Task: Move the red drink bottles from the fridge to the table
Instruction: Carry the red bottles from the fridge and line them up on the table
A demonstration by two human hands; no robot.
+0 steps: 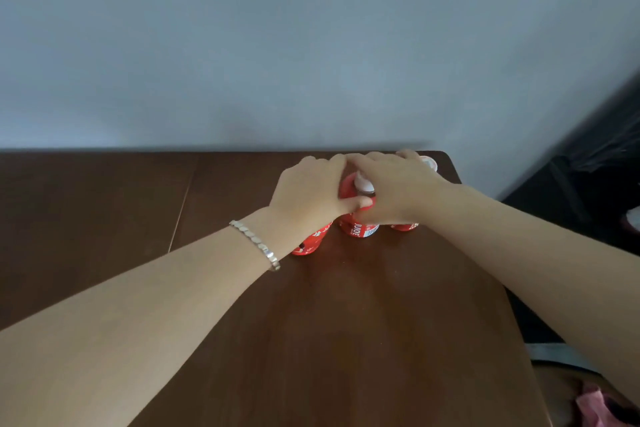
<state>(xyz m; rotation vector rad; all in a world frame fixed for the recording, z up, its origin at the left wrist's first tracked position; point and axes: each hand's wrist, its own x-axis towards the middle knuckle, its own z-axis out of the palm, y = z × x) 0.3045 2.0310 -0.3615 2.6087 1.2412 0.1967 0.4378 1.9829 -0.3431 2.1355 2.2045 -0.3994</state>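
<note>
Three red drink bottles with white caps stand close together on the dark brown wooden table (pixel 381 305), near its far right corner. My left hand (pixel 308 191) is wrapped around the left bottle (pixel 310 243). The middle bottle (pixel 360 230) shows a "JUICE" label, and its white cap sits between my two hands. My right hand (pixel 398 184) covers the top of the right bottle (pixel 403 226). Another white cap (pixel 429 163) peeks out behind my right hand. The bottles' upper parts are mostly hidden by my fingers.
A plain grey-blue wall rises right behind the table. The table's right edge runs diagonally down the frame. Dark furniture (pixel 595 184) stands beyond it at the right. A pink cloth (pixel 592 406) lies low at the bottom right. A silver bracelet (pixel 256 246) circles my left wrist.
</note>
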